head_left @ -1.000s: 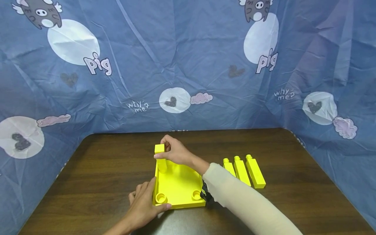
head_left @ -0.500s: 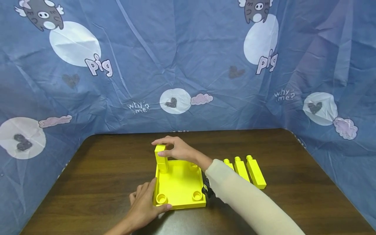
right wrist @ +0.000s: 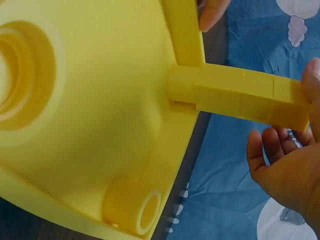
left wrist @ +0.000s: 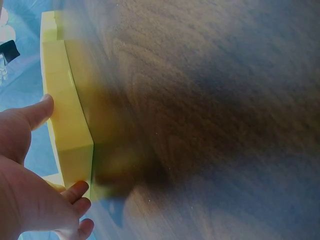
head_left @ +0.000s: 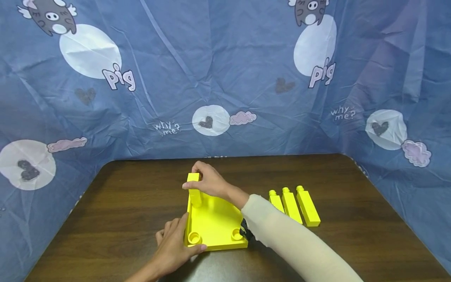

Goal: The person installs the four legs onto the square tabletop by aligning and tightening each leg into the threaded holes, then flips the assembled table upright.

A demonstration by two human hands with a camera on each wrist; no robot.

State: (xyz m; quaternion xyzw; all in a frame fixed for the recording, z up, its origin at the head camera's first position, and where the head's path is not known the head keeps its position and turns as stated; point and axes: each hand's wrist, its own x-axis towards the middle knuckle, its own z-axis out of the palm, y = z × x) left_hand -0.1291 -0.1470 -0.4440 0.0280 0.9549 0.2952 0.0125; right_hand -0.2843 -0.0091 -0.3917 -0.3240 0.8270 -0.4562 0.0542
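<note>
we are finding one post standing at the far-left corner of the tray, the right hand pinching its top, the left hand gripping the near-left corner. three sockets are showing bare; three posts are lying loose on the brown table, blue cloth hanging behind.

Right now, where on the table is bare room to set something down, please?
The table is bare left of the left hand and the yellow tray, and right of the three lying bars. It is crowded between tray and bars, where the sleeve crosses.
</note>
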